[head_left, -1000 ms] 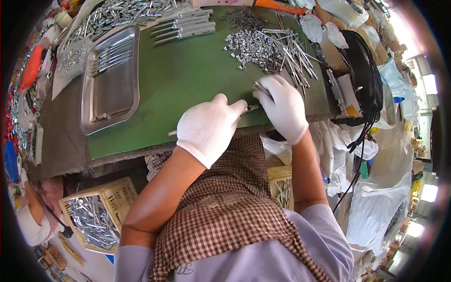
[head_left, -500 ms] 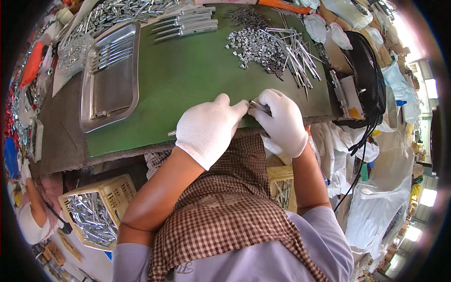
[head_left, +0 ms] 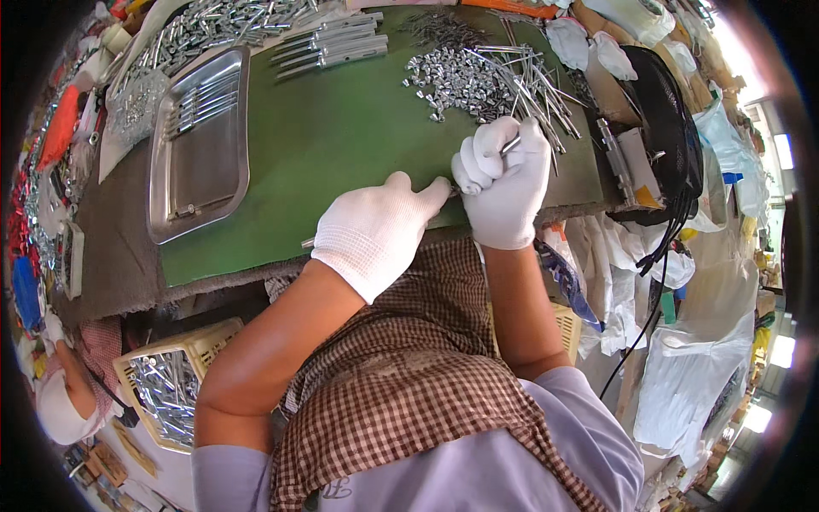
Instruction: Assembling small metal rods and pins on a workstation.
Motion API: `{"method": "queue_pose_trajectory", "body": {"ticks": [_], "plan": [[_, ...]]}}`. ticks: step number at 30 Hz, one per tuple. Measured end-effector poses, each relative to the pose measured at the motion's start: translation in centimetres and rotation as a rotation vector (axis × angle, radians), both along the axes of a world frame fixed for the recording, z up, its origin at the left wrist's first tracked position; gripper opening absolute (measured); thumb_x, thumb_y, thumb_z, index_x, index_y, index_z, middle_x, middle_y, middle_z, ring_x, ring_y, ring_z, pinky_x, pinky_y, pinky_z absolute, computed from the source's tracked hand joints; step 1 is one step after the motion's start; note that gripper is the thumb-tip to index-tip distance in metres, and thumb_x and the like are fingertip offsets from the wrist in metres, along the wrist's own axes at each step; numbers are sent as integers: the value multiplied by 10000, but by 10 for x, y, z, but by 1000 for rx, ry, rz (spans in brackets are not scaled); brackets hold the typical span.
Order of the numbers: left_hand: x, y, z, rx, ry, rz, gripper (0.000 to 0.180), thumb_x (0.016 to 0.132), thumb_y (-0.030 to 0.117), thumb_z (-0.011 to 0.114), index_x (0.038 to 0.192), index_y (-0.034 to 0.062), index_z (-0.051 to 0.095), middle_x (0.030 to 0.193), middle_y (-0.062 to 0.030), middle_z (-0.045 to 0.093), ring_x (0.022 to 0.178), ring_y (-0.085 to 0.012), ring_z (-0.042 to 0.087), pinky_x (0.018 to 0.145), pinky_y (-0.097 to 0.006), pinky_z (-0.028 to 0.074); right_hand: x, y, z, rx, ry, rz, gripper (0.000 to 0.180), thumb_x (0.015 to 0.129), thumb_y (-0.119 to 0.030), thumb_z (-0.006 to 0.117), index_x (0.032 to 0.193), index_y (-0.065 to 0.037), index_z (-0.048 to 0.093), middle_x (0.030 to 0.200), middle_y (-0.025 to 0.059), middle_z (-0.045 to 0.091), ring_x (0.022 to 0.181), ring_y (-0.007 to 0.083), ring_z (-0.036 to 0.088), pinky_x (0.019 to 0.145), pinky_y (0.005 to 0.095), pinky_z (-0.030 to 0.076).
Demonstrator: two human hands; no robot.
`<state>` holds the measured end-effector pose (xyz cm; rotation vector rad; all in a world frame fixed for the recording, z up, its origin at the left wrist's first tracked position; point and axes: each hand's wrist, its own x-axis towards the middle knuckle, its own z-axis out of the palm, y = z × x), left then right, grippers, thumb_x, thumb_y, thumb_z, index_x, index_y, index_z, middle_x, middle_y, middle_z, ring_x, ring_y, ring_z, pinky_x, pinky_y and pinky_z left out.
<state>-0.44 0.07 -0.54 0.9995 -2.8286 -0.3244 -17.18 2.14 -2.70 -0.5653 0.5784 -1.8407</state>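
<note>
I worked at a bench covered by a green mat, its near edge bare and brownish. The room around it was crowded: white bags and cloths hung at four o'clock, and a black fan stood at the bench's two o'clock corner.

One steel tray lay on the mat at ten o'clock, holding a few thin rods at its far end. Beyond it, at eleven o'clock, sat a heap of shiny metal pieces, too many to count. About five longer metal bars lay side by side at twelve o'clock. At one o'clock were a pile of small silver fittings and a loose spread of thin steel pins, both beyond counting. Two yellow plastic baskets were below the bench: one at eight o'clock, full of metal rods, another at four o'clock, mostly hidden by my arm.

Both my hands wore white gloves and met at the mat's near edge. My left hand lay curled, fingertips pinched toward my right hand, which was closed around a thin metal pin. What, if anything, my left hand held I could not tell.
</note>
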Motion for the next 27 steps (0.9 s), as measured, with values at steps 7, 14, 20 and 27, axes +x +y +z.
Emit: {"method": "queue_pose_trajectory", "body": {"ticks": [7, 14, 20, 27], "plan": [[-1, 0, 2, -29, -34, -10, 242, 944, 268, 604, 1178, 220, 637, 756, -101, 566, 605, -307, 658, 537, -420, 550, 5, 5, -8, -100, 75, -4, 480, 1022, -332, 367, 627, -65, 422, 529, -32, 268, 463, 102, 218, 441, 287, 191], [-17, -4, 15, -94, -112, -86, 143, 948, 223, 582, 978, 84, 599, 835, -106, 631, 710, -286, 699, 602, -395, 570, 4, 9, -6, -69, 168, -50, 505, 994, -366, 387, 583, -75, 409, 514, -15, 305, 471, 106, 257, 469, 303, 170], [-20, -3, -2, -106, -35, -44, 265, 943, 257, 597, 1131, 70, 596, 862, -113, 647, 721, -297, 698, 616, -407, 563, -1, 11, -13, 78, 165, -162, 444, 1018, -348, 377, 717, -58, 526, 552, -32, 337, 477, 89, 268, 465, 276, 195], [-13, 29, 5, 75, 363, 21, 654, 898, 244, 660, 1487, 114, 406, 971, -154, 669, 762, -322, 684, 650, -420, 549, 13, 80, 7, 480, 710, -14, 187, 1015, -167, 536, 1074, -5, 608, 878, 31, 589, 785, 100, 536, 680, 263, 463]]}}
